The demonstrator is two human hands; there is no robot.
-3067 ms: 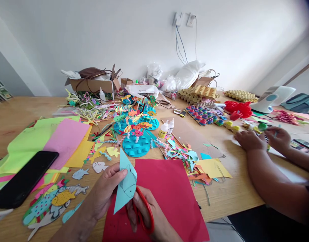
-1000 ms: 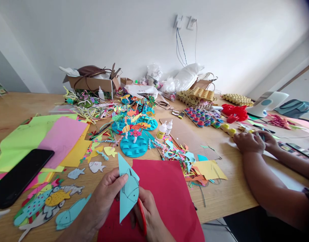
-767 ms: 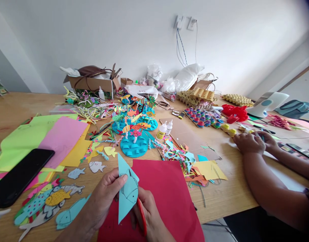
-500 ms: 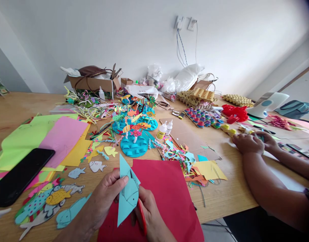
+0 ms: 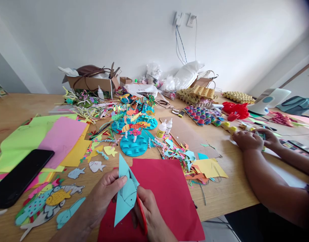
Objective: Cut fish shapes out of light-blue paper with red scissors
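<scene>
My left hand (image 5: 110,186) pinches a light blue piece of paper (image 5: 126,195) with a fish drawn on it in dark lines. Red-handled scissors (image 5: 141,213) are in my right hand (image 5: 150,208), at the paper's right edge; their blades are mostly hidden behind it. Both hands are above a red sheet (image 5: 167,195). Left of them lie a white paper fish (image 5: 96,166), a small pale blue one (image 5: 76,173), a larger light blue one (image 5: 67,215) and a pile with a yellow fish (image 5: 58,197).
A black phone (image 5: 20,178) rests on coloured sheets at the left. Blue discs (image 5: 134,145) with paper fish, glue bottles (image 5: 161,129) and paper scraps (image 5: 182,154) are ahead. At the right, another person's hands (image 5: 249,140) work near egg cartons (image 5: 197,94).
The blue paper has tilted slightly, its lower tip moving left. The scissors and my right hand have shifted a little against it. The other person's hands have moved slightly.
</scene>
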